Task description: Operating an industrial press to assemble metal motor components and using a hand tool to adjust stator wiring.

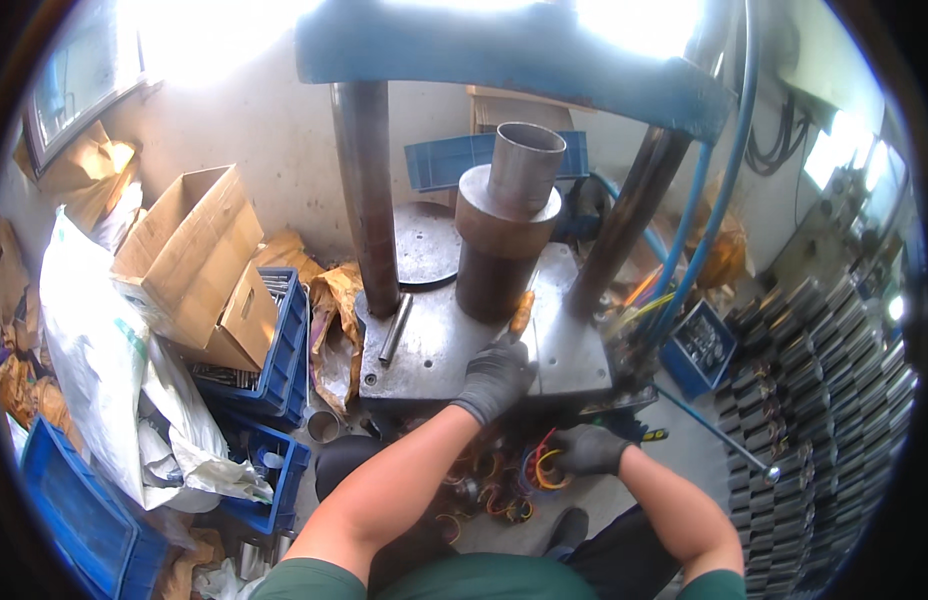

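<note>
One orange handle (522,314); two columns (366,200); two gloves (496,382)

2 grey gloves (494,384), green sleeves (309,582) and seemingly black trousers (629,555) show.

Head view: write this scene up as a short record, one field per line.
Left hand: dark-gloved, at an orange object; grip unclear
Right hand: dark-gloved, lower, beside coloured rings; grip unclear
Work surface: metal plate below a blue crossbeam
On plate: upright stepped metal cylinder; metal rod lying to its left
Left side: open cardboard box, white sack
Right side: stacked metal cylinders
</note>
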The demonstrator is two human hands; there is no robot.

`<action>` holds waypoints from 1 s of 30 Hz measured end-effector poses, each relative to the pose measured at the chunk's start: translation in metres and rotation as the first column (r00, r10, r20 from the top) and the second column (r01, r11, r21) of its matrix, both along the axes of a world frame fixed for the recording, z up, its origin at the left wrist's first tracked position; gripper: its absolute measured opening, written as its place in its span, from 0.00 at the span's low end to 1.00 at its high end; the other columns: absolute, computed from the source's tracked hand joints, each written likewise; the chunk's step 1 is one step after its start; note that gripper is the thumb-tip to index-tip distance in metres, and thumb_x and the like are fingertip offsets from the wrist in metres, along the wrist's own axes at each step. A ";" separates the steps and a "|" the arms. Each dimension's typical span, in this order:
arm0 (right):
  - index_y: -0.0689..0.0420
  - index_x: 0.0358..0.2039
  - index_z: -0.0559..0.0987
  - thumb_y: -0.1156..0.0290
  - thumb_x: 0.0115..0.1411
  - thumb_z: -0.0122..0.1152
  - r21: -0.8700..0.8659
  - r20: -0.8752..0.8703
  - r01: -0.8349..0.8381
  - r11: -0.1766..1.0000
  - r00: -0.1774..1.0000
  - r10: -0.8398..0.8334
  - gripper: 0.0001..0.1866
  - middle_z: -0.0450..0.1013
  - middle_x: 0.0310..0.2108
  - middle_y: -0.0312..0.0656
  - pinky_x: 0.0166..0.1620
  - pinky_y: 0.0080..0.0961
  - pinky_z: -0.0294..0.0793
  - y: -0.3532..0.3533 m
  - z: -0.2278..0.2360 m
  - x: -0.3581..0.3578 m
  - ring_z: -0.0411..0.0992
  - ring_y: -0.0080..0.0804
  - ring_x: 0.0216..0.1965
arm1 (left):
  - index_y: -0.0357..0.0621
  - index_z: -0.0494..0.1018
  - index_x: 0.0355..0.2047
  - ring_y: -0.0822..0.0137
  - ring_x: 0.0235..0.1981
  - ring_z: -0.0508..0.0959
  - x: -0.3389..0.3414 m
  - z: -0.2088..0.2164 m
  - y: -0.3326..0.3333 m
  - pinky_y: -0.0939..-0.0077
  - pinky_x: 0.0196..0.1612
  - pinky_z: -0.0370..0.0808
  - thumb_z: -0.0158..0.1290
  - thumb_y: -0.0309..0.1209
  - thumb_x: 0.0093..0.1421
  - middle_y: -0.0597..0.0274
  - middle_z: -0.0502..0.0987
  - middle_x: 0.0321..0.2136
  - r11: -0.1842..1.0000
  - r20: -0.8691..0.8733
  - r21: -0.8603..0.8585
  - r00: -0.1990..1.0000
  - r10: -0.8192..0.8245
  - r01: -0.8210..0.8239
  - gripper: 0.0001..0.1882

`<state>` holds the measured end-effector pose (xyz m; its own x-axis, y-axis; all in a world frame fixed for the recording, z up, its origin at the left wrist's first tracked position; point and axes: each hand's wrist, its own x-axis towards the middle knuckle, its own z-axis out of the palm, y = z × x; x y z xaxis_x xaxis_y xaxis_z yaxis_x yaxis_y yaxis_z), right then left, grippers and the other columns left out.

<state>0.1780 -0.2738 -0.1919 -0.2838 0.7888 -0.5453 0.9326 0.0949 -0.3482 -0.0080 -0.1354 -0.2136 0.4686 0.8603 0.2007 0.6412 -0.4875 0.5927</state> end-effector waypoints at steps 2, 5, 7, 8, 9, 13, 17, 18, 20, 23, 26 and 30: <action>0.61 0.50 0.81 0.59 0.59 0.65 0.060 -0.188 0.121 0.991 0.976 -0.108 0.23 0.82 0.44 0.53 0.49 0.39 0.79 -0.003 0.014 0.016 0.82 0.46 0.44 | 0.40 0.78 0.41 0.46 0.41 0.81 0.002 0.000 -0.002 0.56 0.49 0.77 0.59 0.32 0.62 0.44 0.77 0.44 0.990 0.233 -0.129 0.972 -0.033 0.064 0.11; 0.62 0.48 0.80 0.70 0.59 0.63 -0.007 -0.714 0.469 0.883 0.616 -0.333 0.17 0.81 0.39 0.45 0.46 0.33 0.80 -0.007 0.021 0.031 0.81 0.35 0.40 | 0.39 0.76 0.46 0.50 0.43 0.81 0.002 0.015 -0.021 0.56 0.50 0.77 0.58 0.26 0.60 0.46 0.77 0.42 0.988 0.414 -0.096 0.907 -0.073 0.123 0.13; 0.61 0.48 0.80 0.76 0.59 0.61 -0.294 -0.857 0.720 0.628 0.093 -0.507 0.16 0.79 0.38 0.37 0.45 0.28 0.80 0.004 0.030 0.018 0.78 0.27 0.40 | 0.40 0.71 0.55 0.50 0.50 0.80 -0.003 0.032 -0.041 0.58 0.55 0.76 0.57 0.21 0.57 0.45 0.76 0.46 0.960 0.478 -0.147 0.867 -0.141 0.237 0.24; 0.61 0.49 0.80 0.77 0.58 0.61 -0.365 -0.873 0.721 0.589 -0.046 -0.485 0.17 0.79 0.40 0.38 0.46 0.29 0.80 0.010 0.033 0.013 0.78 0.28 0.42 | 0.41 0.68 0.59 0.49 0.53 0.78 -0.003 0.040 -0.048 0.58 0.57 0.76 0.58 0.21 0.56 0.45 0.75 0.49 0.962 0.479 0.023 0.841 -0.250 0.273 0.29; 0.61 0.49 0.80 0.77 0.58 0.61 -0.370 -0.874 0.724 0.583 -0.058 -0.482 0.17 0.79 0.40 0.38 0.46 0.29 0.80 0.012 0.028 0.013 0.78 0.28 0.42 | 0.41 0.65 0.63 0.48 0.56 0.76 -0.001 0.046 -0.053 0.59 0.60 0.75 0.60 0.21 0.55 0.44 0.74 0.52 0.934 0.464 0.191 0.810 -0.358 0.303 0.34; 0.60 0.52 0.78 0.74 0.61 0.63 -0.488 -0.864 0.642 0.591 -0.256 -0.435 0.18 0.78 0.44 0.39 0.50 0.30 0.79 0.029 0.001 0.025 0.78 0.29 0.44 | 0.43 0.62 0.67 0.45 0.59 0.74 0.018 0.057 -0.055 0.58 0.62 0.73 0.70 0.30 0.51 0.43 0.71 0.56 0.929 0.360 0.204 0.859 -0.364 0.308 0.44; 0.59 0.56 0.75 0.70 0.63 0.64 -0.585 -0.805 0.559 0.588 -0.310 -0.506 0.21 0.77 0.47 0.40 0.51 0.32 0.80 0.025 0.039 -0.005 0.78 0.31 0.45 | 0.42 0.62 0.67 0.47 0.59 0.75 0.014 0.049 -0.042 0.59 0.62 0.74 0.72 0.33 0.49 0.44 0.70 0.57 0.937 0.407 0.158 0.844 -0.348 0.310 0.46; 0.58 0.57 0.74 0.68 0.64 0.65 -0.579 -0.804 0.549 0.603 -0.263 -0.533 0.22 0.77 0.48 0.41 0.51 0.33 0.80 0.024 0.049 -0.009 0.78 0.32 0.45 | 0.42 0.62 0.67 0.49 0.58 0.75 0.010 0.049 -0.040 0.59 0.62 0.74 0.73 0.33 0.48 0.44 0.71 0.56 0.937 0.364 0.257 0.875 -0.320 0.236 0.47; 0.58 0.58 0.74 0.65 0.65 0.66 -0.520 -0.847 0.553 0.651 -0.239 -0.474 0.23 0.77 0.48 0.41 0.51 0.33 0.80 0.020 0.053 -0.011 0.78 0.32 0.46 | 0.43 0.61 0.67 0.51 0.57 0.76 0.007 0.048 -0.038 0.59 0.61 0.74 0.74 0.33 0.48 0.45 0.71 0.56 0.922 0.323 0.352 0.903 -0.283 0.163 0.49; 0.57 0.58 0.74 0.59 0.65 0.67 -0.544 -0.838 0.450 0.708 -0.331 -0.433 0.25 0.77 0.48 0.41 0.52 0.34 0.80 0.012 0.059 -0.007 0.78 0.32 0.47 | 0.42 0.60 0.67 0.55 0.57 0.76 0.005 0.037 -0.032 0.61 0.61 0.74 0.76 0.33 0.47 0.49 0.73 0.55 0.943 0.477 0.300 0.833 -0.281 0.147 0.50; 0.57 0.59 0.74 0.57 0.66 0.66 -0.585 -0.799 0.363 0.725 -0.411 -0.438 0.26 0.77 0.49 0.40 0.52 0.34 0.80 0.011 0.063 -0.007 0.78 0.32 0.48 | 0.40 0.59 0.67 0.64 0.59 0.74 0.006 0.035 -0.036 0.65 0.63 0.73 0.76 0.32 0.49 0.55 0.73 0.57 0.960 0.716 -0.013 0.673 -0.187 0.281 0.50; 0.57 0.60 0.74 0.57 0.67 0.65 -0.462 -0.885 0.460 0.758 -0.298 -0.359 0.26 0.77 0.50 0.40 0.54 0.34 0.80 0.012 0.068 -0.009 0.78 0.32 0.50 | 0.41 0.58 0.68 0.64 0.59 0.74 0.004 0.044 -0.044 0.66 0.64 0.73 0.76 0.30 0.49 0.55 0.73 0.57 0.893 0.723 -0.110 0.651 -0.230 0.437 0.50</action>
<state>0.1688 -0.2616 -0.1243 -0.0085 0.9967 -0.0804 -0.5255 -0.0729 -0.8477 -0.0037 -0.1792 -0.1696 0.5568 0.7379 0.3815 -0.1633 -0.3531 0.9212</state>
